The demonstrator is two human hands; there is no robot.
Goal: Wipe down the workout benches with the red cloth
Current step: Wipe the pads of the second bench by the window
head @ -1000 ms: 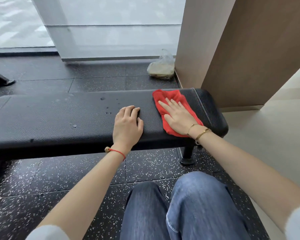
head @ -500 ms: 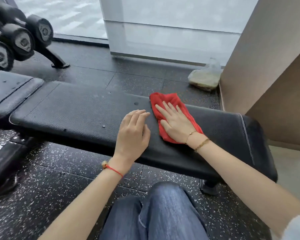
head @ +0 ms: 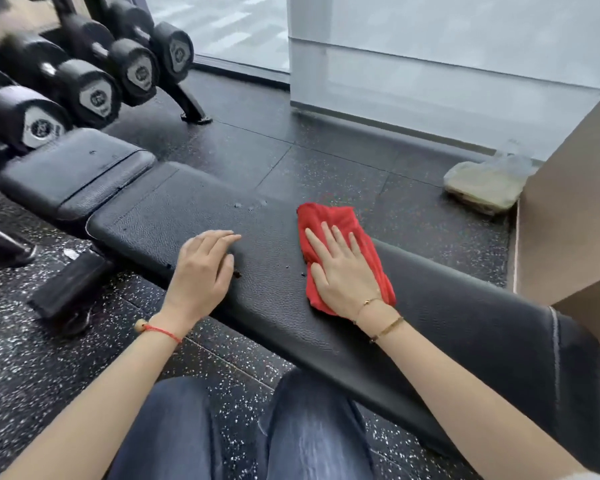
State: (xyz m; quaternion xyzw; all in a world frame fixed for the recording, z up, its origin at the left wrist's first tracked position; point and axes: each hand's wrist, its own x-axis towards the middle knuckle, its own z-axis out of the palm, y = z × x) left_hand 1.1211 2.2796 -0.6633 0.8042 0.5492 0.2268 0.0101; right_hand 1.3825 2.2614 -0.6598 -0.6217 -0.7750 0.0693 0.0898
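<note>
A long black padded workout bench (head: 174, 220) runs diagonally from the left to the lower right. The red cloth (head: 333, 220) lies flat on its middle. My right hand (head: 340, 271) presses on the cloth with straight, spread fingers. My left hand (head: 201, 271) rests flat on the bare pad to the left of the cloth, fingers relaxed. A few water drops (head: 250, 206) sit on the pad beyond my left hand. A separate black seat pad (head: 73, 168) adjoins the bench at the far left.
A rack of black dumbbells (head: 94, 84) stands at the upper left, its foot (head: 191, 112) on the speckled rubber floor. A plastic bag (head: 485, 185) lies by a brown wall panel (head: 568, 209) on the right. My knees in jeans (head: 309, 427) are below the bench.
My right hand has slid the red cloth leftward along the bench, away from its right end. My left hand has also shifted left. The view has turned left, revealing the dumbbell rack.
</note>
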